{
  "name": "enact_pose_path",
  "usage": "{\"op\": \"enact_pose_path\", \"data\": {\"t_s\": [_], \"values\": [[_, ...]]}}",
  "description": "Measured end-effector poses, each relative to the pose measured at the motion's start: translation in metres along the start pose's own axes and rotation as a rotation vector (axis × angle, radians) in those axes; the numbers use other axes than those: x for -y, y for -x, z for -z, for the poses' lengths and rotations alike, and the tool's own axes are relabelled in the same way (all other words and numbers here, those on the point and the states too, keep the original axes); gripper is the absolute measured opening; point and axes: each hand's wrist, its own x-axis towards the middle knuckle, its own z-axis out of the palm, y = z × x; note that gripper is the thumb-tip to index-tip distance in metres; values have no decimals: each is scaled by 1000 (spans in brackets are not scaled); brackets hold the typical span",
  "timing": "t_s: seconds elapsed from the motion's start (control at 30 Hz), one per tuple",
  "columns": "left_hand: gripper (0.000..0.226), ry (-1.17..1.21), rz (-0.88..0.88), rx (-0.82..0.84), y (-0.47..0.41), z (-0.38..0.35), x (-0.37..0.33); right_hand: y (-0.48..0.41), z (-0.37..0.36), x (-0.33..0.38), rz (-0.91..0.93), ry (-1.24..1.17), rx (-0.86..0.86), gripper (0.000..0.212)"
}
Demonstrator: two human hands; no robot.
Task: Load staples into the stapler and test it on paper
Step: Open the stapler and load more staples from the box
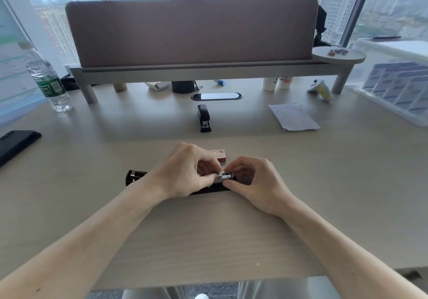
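A pale wood-grain bench [324,194] fills the view. At twelve o'clock a mauve divider panel [192,32] stands on a grey shelf [208,71]; beyond it, tall windows [347,9] admit hazy daylight over city towers.

Head view, forward-down over desk [324,182], close; edges probably distorted.

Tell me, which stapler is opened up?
The stapler under the hands, lying flat and spread open near the desk edge. The other stapler, farther back by itself, is closed.
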Motion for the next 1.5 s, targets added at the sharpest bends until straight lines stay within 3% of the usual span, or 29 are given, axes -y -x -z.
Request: {"op": "enact_pose_path", "data": {"t_s": [0.23,0.43,0.7,1.17,1.27,1.4,1.5], "values": [[16,-35,31,49,-3,2,0,0,0,-2,9,0,-2,16],[27,-194,9,62,-2,-4,-5,1,0,-1,7,3,1,16],[15,-266,66,27,8,7,4,0,-1,-3,-1,3,-7,16],[14,-255,5,47,3,-7,0,1,0,-3,-9,-33,8,16],[24,-245,37,53,7,8,1,1,0,-2,-13,-23,1,17],[43,-368,201,264,10,50,13,1,1,0,-17,-9,-1,17],[32,-495,326,430,15,69,23,1,1,0,-25,-6,0,18]]}}
